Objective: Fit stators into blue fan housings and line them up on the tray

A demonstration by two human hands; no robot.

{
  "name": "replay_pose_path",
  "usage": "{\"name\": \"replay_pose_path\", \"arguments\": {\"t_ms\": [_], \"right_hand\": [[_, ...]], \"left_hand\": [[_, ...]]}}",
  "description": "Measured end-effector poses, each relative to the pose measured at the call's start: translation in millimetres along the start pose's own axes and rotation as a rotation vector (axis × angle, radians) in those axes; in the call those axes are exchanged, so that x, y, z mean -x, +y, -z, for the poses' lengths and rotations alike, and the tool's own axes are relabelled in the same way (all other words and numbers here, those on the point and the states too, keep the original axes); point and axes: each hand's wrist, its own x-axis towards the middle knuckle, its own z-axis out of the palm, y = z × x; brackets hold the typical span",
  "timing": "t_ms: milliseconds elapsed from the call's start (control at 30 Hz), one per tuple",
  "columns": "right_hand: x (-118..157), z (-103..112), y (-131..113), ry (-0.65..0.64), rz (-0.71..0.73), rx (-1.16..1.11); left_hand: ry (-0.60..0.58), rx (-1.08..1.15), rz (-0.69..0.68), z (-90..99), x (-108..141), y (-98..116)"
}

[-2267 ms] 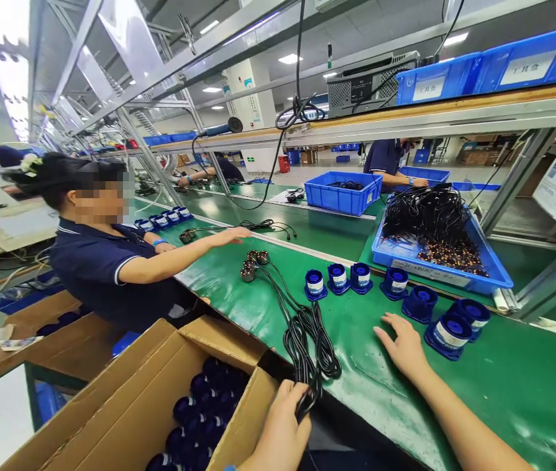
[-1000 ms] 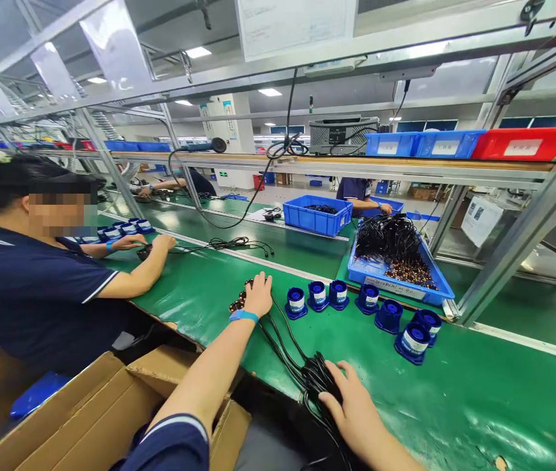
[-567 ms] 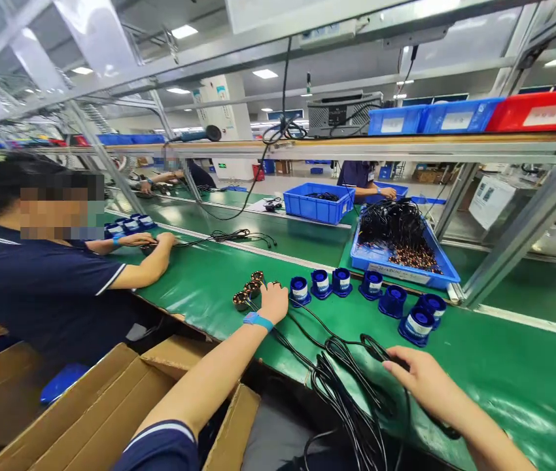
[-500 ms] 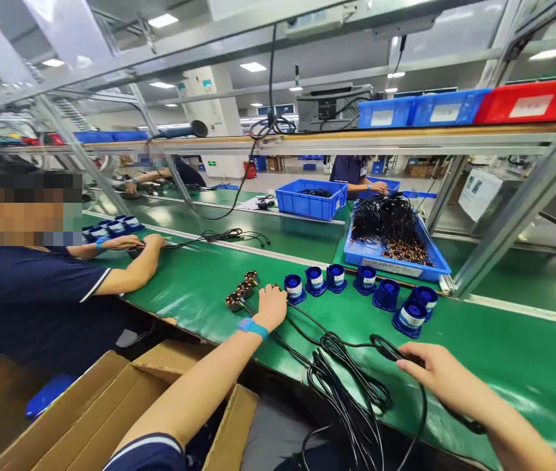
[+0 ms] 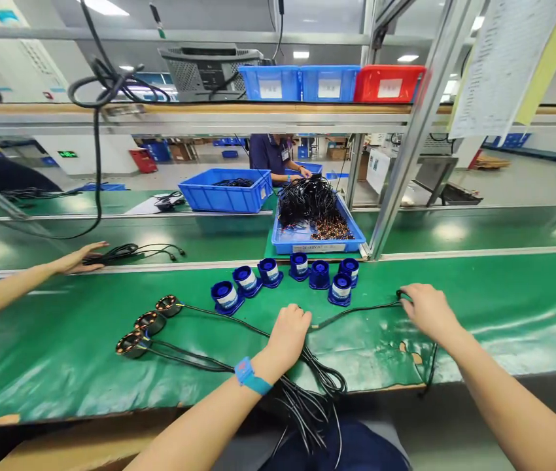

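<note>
1. Head view: a single black cable [image 5: 331, 320] lies across the green counter [image 5: 76, 373] between the person's two hands, its long axis running left to right and slanting slightly away from the body toward the right.
2. Its pale end sits just right of the left hand [image 5: 288, 333]; its other visible stretch reaches the right hand [image 5: 428, 314]. The left hand is nearer that pale end, while the right touches the cable itself.
3. Right fingers: thumb and forefinger are pinched together on the cable, and a length hangs below the palm past the counter's front edge.
4. Left fingers: curled downward and close to one another, knuckles up; whatever they may be gripping is hidden, so I cannot tell.
5. Three copper-wound rings [image 5: 149, 322] lie left of the left hand, their leads passing by its wrist and fingers into a looped cable bundle [image 5: 335, 379] at the counter's edge.
6. Beyond both hands, seven blue housings [image 5: 319, 275] stand in an uneven row.
</note>
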Motion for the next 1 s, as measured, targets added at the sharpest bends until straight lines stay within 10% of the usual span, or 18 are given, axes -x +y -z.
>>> {"name": "replay_pose_path", "arguments": {"t_ms": [200, 467, 767, 900, 1000], "right_hand": [[16, -40, -106, 0.125, 0.416, -0.604], [-37, -51, -211, -0.009, 0.271, -0.756], [-45, -91, -228, 0.150, 0.469, -0.696], [-47, -106, -229, 0.207, 0.591, -0.710], [-52, -113, -235, 0.196, 0.586, -0.756]], "left_hand": [[0.202, 0.170, -0.032, -14.8, -10, 3], [0.217, 0.616, 0.330, -36.8, 27, -39], [0.156, 0.675, 0.477, -4.3, 28, -21], [0.336, 0.505, 0.341, 12.6, -25, -7], [0.208, 0.334, 0.079, 7.9, -83, 17]]}}
